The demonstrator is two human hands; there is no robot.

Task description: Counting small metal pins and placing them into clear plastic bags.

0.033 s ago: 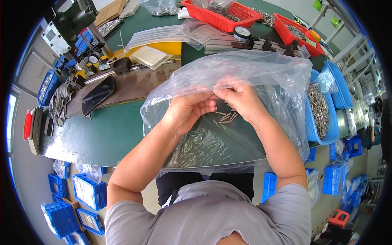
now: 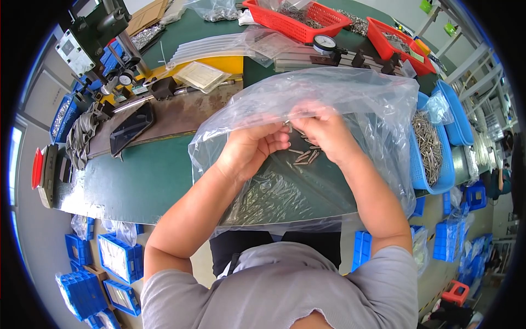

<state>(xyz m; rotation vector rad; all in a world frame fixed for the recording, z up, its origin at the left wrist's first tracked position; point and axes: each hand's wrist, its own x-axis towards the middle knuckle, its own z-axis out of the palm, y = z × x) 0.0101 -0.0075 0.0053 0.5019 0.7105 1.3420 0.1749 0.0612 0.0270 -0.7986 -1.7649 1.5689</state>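
A large clear plastic bag (image 2: 378, 148) is spread over the green table, and both my hands are inside or beneath its upper sheet. My left hand (image 2: 249, 145) is closed, with thumb and index finger pinching a small metal pin (image 2: 286, 123); its other fingers are curled. Close beside it on the right, my right hand (image 2: 323, 131) has its thumb and fingers pressed together. Whatever lies between them is hidden by the fingers and the hazy plastic. Several slim metal pins (image 2: 304, 157) lie loose just below, between the two hands.
A blue basket (image 2: 446, 170) of metal pins stands at the right. Red baskets (image 2: 334, 21) and a dial gauge (image 2: 324, 44) sit at the back. To the left are a phone (image 2: 132, 129), a grey glove (image 2: 83, 134) and a gauge stand (image 2: 129, 55). The table's front edge (image 2: 131, 218) curves before me.
My right hand has shifted slightly right, its fingertips parting from the left ones. More of the small pin in my left fingertips and of the loose pins now shows.
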